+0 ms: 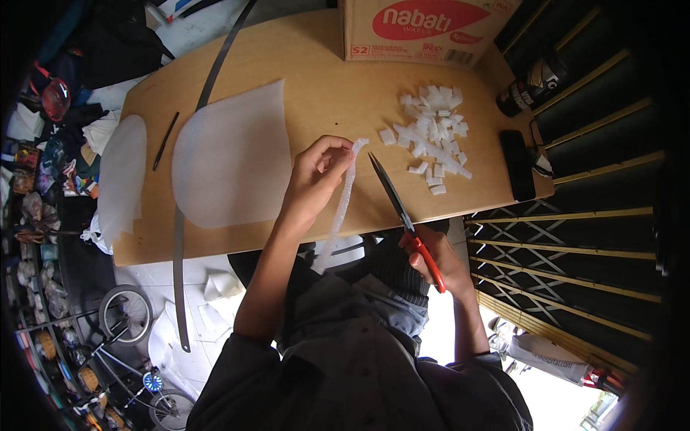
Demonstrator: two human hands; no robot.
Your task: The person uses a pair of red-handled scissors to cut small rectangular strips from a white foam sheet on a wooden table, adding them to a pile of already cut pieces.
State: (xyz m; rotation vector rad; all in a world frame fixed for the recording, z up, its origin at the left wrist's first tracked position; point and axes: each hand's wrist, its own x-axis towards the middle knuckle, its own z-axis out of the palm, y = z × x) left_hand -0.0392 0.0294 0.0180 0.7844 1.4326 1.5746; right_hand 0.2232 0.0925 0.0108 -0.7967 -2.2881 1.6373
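Over wooden board (pixel 330 93), left hand (pixel 313 179) pinching foam strip (pixel 343 197), right hand (pixel 438 258) gripping scissors (pixel 402 212)

Light wooden tabletop (pixel 330 93) carries: two white translucent foam sheets (pixel 233 154), thin black pen (pixel 165 140), pile of small white foam pieces (pixel 435 133), cardboard box (pixel 424 32), flat black case (pixel 517 165).

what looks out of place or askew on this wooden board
Nothing looks damaged or spilled. The long grey metal strip lies across the light wooden board and sticks out past its near edge. The small white cut foam pieces sit in one loose heap, and the black pen lies apart, slanted.
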